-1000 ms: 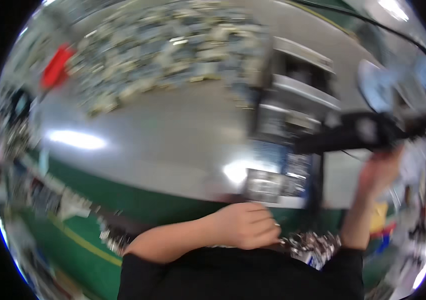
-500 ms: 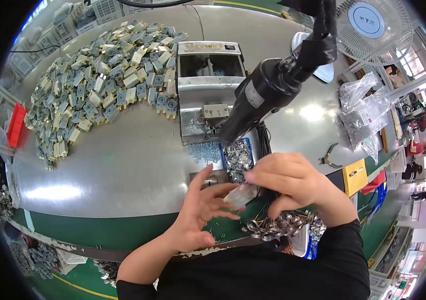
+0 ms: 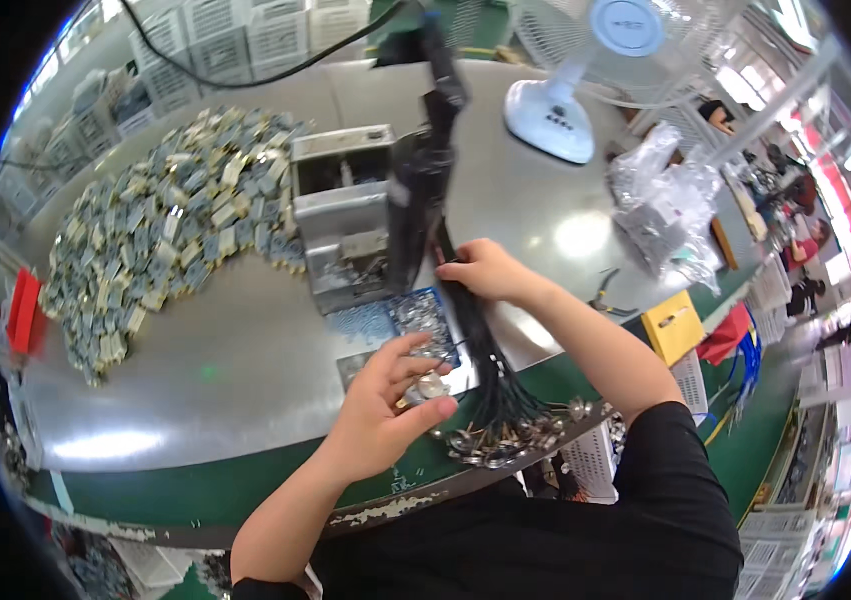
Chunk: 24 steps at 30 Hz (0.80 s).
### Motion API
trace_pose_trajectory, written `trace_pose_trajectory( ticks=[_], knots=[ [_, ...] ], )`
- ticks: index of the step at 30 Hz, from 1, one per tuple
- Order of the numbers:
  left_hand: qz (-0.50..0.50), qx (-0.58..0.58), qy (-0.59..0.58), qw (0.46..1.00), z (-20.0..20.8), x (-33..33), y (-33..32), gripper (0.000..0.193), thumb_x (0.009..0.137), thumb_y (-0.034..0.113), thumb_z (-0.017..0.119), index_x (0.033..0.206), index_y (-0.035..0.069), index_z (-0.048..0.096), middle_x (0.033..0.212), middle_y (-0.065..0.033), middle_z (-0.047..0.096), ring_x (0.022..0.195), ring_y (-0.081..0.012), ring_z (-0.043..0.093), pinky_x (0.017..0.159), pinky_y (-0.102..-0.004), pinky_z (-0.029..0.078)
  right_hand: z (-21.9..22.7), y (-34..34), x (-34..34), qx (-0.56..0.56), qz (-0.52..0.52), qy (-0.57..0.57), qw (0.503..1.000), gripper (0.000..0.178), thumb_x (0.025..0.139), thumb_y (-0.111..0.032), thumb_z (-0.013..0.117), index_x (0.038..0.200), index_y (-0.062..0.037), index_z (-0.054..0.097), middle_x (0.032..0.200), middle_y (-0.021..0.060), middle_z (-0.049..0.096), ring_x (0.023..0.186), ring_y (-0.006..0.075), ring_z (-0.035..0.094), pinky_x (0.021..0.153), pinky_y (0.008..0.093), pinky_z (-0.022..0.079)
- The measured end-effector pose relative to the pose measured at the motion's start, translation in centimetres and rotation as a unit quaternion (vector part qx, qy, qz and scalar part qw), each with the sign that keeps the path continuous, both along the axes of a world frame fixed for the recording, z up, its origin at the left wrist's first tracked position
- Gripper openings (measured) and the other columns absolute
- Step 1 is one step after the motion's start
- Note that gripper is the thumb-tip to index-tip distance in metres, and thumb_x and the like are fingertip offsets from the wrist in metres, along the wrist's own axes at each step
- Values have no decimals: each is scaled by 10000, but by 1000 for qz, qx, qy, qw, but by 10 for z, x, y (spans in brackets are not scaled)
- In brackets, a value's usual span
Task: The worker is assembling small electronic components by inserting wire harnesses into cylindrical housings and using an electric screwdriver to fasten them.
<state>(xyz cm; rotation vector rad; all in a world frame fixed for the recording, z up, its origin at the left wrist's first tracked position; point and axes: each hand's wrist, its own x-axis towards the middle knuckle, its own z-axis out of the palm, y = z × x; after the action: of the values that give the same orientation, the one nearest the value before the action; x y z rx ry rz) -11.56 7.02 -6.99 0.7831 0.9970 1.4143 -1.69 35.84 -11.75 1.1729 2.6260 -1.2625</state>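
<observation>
My left hand (image 3: 376,420) is curled, thumb and fingers closed around a small pale part with a round face (image 3: 431,387). It looks like the pieces in the pile, though the fingers hide much of it. Further off and to the right, my right hand (image 3: 491,270) grips the far end of a bundle of black cables (image 3: 481,345). Those cables run toward me and end in shiny round metal pieces (image 3: 501,445) at the table's near edge. Beside my left fingers lies a blue tray of small metal parts (image 3: 424,318), with light-blue screws (image 3: 361,322) left of it.
A big pile of grey and beige housings (image 3: 171,220) covers the far left. A metal machine (image 3: 346,240) stands mid-table, with a black tool on an arm (image 3: 416,200) above it. To the right are a fan (image 3: 551,120), plastic bags (image 3: 671,210), pliers (image 3: 604,293) and a yellow pad (image 3: 674,325).
My right hand has left the pale part and moved away to the cable bundle. My left hand has closed around the part. The whole view has shifted.
</observation>
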Motion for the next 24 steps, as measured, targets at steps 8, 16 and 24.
trace_pose_trajectory(
  ticks=[8, 16, 24],
  knots=[
    [51, 82, -14, 995, 31, 5, -17, 389, 985, 217, 621, 1263, -54, 599, 1090, -145, 653, 777, -182, 674, 669, -279, 565, 63, -36, 58, -534, -159, 251, 792, 216, 1063, -268, 603, 1158, -78, 562, 854, 80, 609, 770, 227, 613, 714, 386, 535],
    [60, 180, -374, 908, 15, -25, -34, 584, 997, 479, 516, 1220, -60, 545, 1155, -226, 591, 597, -196, 523, 508, -270, 450, 137, -117, 128, -338, -14, 404, 850, 261, 1055, -202, 630, 1234, -63, 501, 748, -10, 500, 627, 105, 495, 612, 305, 462],
    [-57, 217, -552, 803, 27, 100, 4, 1111, 904, 734, 583, 1635, 8, 167, 1544, -221, 418, 1060, -242, 612, 856, -338, 541, 186, -154, 216, -353, -42, 491, 795, 267, 1070, -256, 608, 1171, -28, 515, 647, -42, 392, 505, 62, 375, 471, 259, 339]
  ],
)
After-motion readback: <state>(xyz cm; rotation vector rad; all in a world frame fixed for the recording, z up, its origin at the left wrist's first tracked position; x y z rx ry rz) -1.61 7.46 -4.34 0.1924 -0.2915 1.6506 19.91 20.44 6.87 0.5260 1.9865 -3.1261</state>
